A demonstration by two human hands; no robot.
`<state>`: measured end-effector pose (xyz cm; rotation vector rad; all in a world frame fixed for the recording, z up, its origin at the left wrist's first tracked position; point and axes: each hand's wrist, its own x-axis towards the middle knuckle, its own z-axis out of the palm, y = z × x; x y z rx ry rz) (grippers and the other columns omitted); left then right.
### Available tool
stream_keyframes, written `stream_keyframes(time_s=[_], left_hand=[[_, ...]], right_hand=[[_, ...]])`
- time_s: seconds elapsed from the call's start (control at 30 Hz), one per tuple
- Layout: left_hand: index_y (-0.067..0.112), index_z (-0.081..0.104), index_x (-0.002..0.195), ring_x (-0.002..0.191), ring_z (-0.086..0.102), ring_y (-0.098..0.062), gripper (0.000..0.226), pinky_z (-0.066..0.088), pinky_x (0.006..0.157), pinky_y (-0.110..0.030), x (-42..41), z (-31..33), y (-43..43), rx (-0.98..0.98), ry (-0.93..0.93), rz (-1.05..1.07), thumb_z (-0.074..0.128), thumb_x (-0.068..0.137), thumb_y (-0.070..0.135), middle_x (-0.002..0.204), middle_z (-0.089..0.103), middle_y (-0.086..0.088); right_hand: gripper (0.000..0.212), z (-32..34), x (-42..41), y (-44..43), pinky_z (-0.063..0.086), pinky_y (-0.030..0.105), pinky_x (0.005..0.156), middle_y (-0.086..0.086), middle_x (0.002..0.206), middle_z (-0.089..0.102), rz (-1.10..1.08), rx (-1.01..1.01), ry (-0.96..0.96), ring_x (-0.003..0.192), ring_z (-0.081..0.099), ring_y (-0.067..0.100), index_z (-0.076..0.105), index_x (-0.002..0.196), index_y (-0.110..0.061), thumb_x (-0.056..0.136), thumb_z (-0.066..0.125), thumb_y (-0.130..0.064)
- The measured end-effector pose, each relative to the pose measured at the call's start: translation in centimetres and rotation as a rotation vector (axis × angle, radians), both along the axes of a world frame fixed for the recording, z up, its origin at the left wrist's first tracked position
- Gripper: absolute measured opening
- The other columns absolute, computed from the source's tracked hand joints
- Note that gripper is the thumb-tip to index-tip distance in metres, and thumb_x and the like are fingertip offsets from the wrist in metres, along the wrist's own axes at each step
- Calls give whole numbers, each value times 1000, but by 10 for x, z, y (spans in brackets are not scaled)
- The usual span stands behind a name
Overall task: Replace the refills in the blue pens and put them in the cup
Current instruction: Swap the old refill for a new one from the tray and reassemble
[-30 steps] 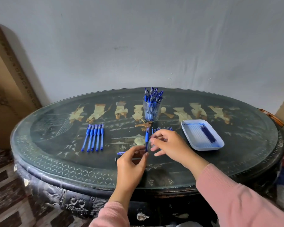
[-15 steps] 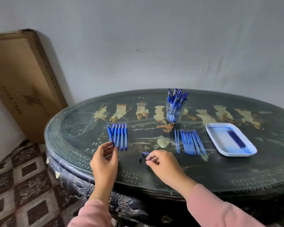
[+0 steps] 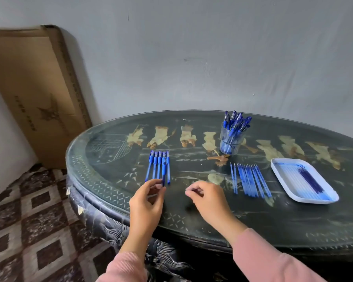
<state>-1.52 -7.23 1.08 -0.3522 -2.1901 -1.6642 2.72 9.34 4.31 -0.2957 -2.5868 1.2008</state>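
Observation:
Several blue pens (image 3: 158, 165) lie in a row on the left of the dark oval table (image 3: 253, 218). My left hand (image 3: 147, 202) pinches the near end of one pen (image 3: 164, 169) in that row. My right hand (image 3: 209, 198) rests on the table beside it, thumb and forefinger curled together; whether they hold a small part is hidden. A clear cup (image 3: 230, 142) full of blue pens stands at the back. Several loose blue refills (image 3: 250, 181) lie side by side right of my right hand.
A white tray (image 3: 306, 201) holding used refills sits at the right. A large cardboard box (image 3: 35, 94) leans on the wall left of the table. Patterned floor tiles (image 3: 29, 220) show beyond the table's left edge.
My left hand has reached forward to the row of pens and taken hold of one. My right hand stays low over the spot where small pen parts lay. The view has swung left.

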Motion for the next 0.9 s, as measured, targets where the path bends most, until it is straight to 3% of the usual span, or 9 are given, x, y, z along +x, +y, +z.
stream_keyframes(time_s=[0.13, 0.3, 0.53, 0.7, 0.8, 0.9], left_hand=[[26, 69, 98, 80, 69, 0, 30, 50, 75, -9, 4, 1, 2, -47, 36, -81, 73, 82, 1, 89, 71, 6], [31, 68, 96, 83, 68, -1, 33, 49, 74, -7, 15, 7, 13, -54, 46, -161, 74, 82, 2, 91, 70, 10], [31, 68, 98, 86, 67, 0, 34, 48, 76, -7, 19, 9, 17, -62, 73, -178, 74, 83, 2, 93, 69, 13], [28, 68, 100, 86, 68, -1, 32, 50, 77, -9, 18, 5, 18, -60, 101, -166, 74, 82, 2, 95, 70, 11], [25, 70, 101, 85, 68, -1, 30, 50, 77, -9, 17, 3, 18, -48, 101, -160, 73, 83, 1, 96, 70, 9], [20, 71, 101, 86, 69, -2, 27, 51, 77, -10, 17, 2, 18, -34, 99, -153, 73, 83, 0, 96, 71, 7]], right_hand=[[14, 47, 1, 6, 56, 22, 64, -3, 78, 73, 13, -310, 112, 75, 70, 9, 71, 87, -22, 91, 65, -10], [17, 85, 2, 11, 60, 27, 68, 0, 88, 73, 92, -418, 204, 83, 72, 9, 72, 90, -20, 93, 63, -5], [20, 85, 0, 14, 62, 36, 68, 2, 86, 70, 152, -329, 158, 81, 73, 14, 72, 89, -24, 93, 63, -5], [12, 84, -4, 13, 61, 28, 61, 1, 86, 70, 184, -171, 127, 80, 71, 10, 73, 93, -18, 92, 65, -9], [5, 82, -8, 12, 61, 32, 63, 0, 81, 70, 164, -46, 107, 75, 69, 11, 72, 92, -15, 91, 67, -15], [20, 81, -12, 9, 52, 22, 64, -4, 71, 65, 94, 80, 105, 66, 60, 9, 69, 82, -14, 86, 74, -33]])
